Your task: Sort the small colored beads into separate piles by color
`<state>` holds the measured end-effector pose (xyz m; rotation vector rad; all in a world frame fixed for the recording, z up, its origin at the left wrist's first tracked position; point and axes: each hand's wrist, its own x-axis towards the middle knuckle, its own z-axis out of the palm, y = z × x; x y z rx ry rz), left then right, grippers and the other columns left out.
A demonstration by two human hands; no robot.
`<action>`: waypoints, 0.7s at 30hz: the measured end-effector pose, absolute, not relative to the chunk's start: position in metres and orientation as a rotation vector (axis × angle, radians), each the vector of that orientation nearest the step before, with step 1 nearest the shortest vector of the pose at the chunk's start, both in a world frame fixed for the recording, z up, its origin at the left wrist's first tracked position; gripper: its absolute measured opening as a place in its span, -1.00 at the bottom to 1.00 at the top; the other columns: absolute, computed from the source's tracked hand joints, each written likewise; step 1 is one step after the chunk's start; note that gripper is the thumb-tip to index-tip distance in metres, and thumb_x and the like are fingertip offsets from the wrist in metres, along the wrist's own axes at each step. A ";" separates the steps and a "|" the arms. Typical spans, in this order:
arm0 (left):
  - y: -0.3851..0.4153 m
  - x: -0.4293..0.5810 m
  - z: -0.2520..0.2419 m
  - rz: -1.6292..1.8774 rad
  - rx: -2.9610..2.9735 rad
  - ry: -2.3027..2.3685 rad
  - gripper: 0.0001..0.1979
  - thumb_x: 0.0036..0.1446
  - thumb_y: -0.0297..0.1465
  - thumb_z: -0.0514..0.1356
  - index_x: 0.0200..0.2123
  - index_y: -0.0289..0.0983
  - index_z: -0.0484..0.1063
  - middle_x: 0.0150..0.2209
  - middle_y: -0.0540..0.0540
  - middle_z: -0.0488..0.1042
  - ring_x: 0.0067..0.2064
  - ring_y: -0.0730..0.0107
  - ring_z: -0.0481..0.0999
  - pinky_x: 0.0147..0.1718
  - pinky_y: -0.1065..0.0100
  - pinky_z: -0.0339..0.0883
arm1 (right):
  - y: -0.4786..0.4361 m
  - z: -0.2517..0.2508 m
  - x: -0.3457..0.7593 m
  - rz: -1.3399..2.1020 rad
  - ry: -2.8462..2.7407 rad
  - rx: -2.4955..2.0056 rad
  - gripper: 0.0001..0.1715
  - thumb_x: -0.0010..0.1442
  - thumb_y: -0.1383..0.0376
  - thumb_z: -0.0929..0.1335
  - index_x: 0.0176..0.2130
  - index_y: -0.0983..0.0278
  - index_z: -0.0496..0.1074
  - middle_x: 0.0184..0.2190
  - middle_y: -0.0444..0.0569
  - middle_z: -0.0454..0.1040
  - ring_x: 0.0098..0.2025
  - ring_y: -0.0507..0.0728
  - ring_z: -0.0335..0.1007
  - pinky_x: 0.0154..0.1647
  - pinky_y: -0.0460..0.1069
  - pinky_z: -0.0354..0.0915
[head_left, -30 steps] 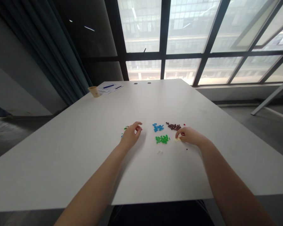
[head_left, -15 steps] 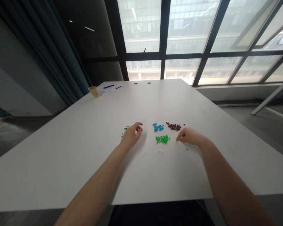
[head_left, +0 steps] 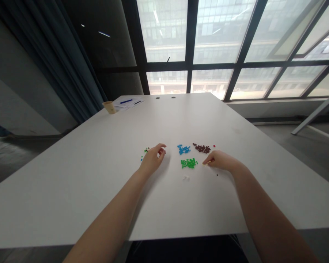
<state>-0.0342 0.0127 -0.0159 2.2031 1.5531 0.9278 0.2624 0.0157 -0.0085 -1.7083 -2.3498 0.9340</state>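
Note:
Small colored pieces lie sorted in heaps on the white table (head_left: 170,204): blue pieces (head_left: 184,149), dark brown pieces (head_left: 202,148), green pieces (head_left: 189,163) and a few white pieces (head_left: 186,178). My right hand (head_left: 220,160) rests right of the green heap, fingers bent together and tips down at some pale yellow pieces (head_left: 209,163), partly hidden under it. Whether it pinches one I cannot tell. My left hand (head_left: 152,157) hovers left of the blue heap, thumb and forefinger apart. Beside it lie mixed small pieces (head_left: 146,149), partly covered by the hand.
One red piece (head_left: 214,146) lies right of the brown heap, and one black piece (head_left: 217,175) sits nearer me. At the far left of the table stand a paper cup (head_left: 109,107) and papers (head_left: 128,103) with pens on them. Windows rise behind the table.
My right fingertips have shifted slightly left toward the green heap, over the pale yellow pieces. My left hand stays in place.

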 end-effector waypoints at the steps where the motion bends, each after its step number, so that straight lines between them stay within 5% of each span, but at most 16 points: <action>1: 0.013 -0.034 -0.016 0.926 2.206 1.553 -0.77 0.06 -0.35 0.00 -0.19 -0.20 0.31 -0.42 0.00 0.46 -0.38 0.45 0.41 -0.34 0.40 0.24 | 0.016 -0.009 0.263 0.931 -2.353 -1.711 -0.60 -0.15 0.45 0.26 -0.31 0.23 0.55 -0.31 -0.05 0.54 -0.29 0.11 0.43 -0.28 -0.10 0.25; 13: 0.016 -0.038 -0.017 0.921 2.200 1.622 -0.77 0.06 -0.39 -0.01 -0.20 -0.20 0.32 -0.39 -0.01 0.47 -0.35 0.43 0.42 -0.31 0.38 0.27 | 0.011 -0.007 0.258 0.891 -2.414 -1.671 -0.55 -0.13 0.46 0.23 -0.27 0.24 0.54 -0.42 -0.08 0.55 -0.49 0.05 0.35 -0.48 -0.11 0.20; 21: 0.041 -0.081 -0.028 0.847 2.138 2.044 -0.74 -0.01 -0.48 -0.02 -0.37 -0.23 0.46 -0.27 -0.12 0.46 -0.21 0.29 0.41 -0.17 0.28 0.27 | 0.015 -0.006 0.263 0.846 -2.351 -1.757 -0.61 -0.13 0.46 0.25 -0.32 0.25 0.55 -0.38 -0.05 0.55 -0.40 0.06 0.41 -0.38 -0.13 0.24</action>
